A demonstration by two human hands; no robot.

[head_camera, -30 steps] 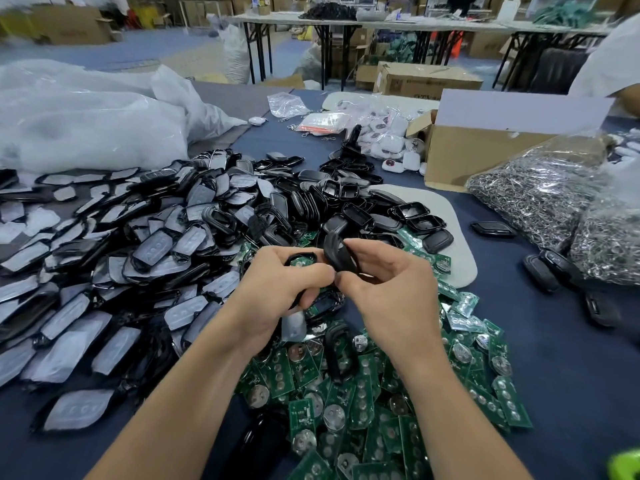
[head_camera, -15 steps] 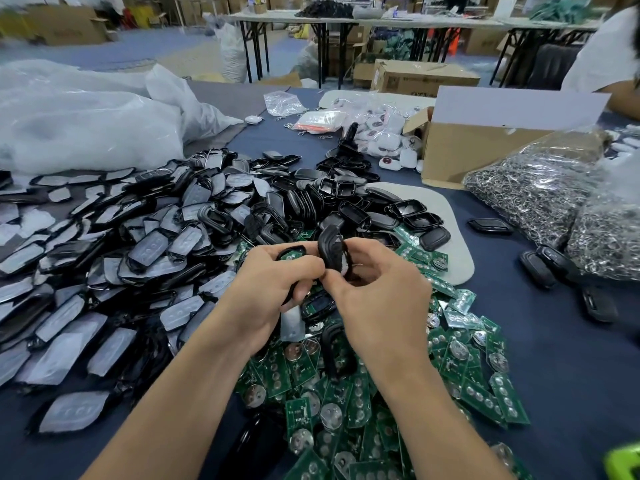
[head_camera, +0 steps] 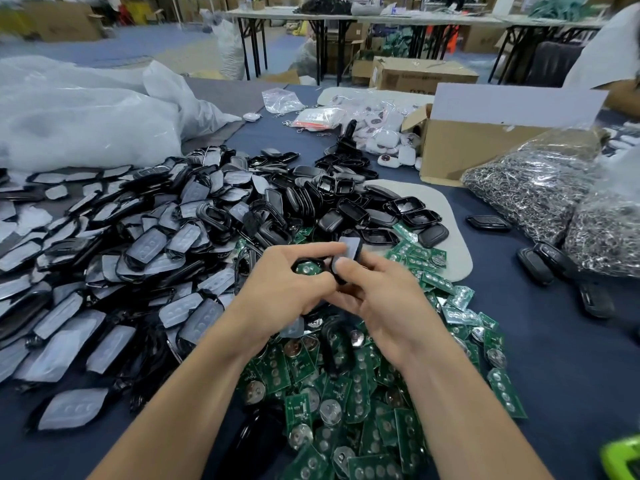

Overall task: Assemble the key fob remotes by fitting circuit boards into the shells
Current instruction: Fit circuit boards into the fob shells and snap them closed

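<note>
Gripping shell halves (head_camera: 350, 251), hands (head_camera: 280, 292) (head_camera: 388, 299) hover above circuit boards (head_camera: 300, 408).

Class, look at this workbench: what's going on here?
A person is assembling key fobs at a cluttered table. The left hand holds a black shell with a green circuit board sitting in it. The right hand pinches a second shell half beside it, not yet closed on. Loose circuit boards lie heaped under the hands, and more shells are piled to the left.
</note>
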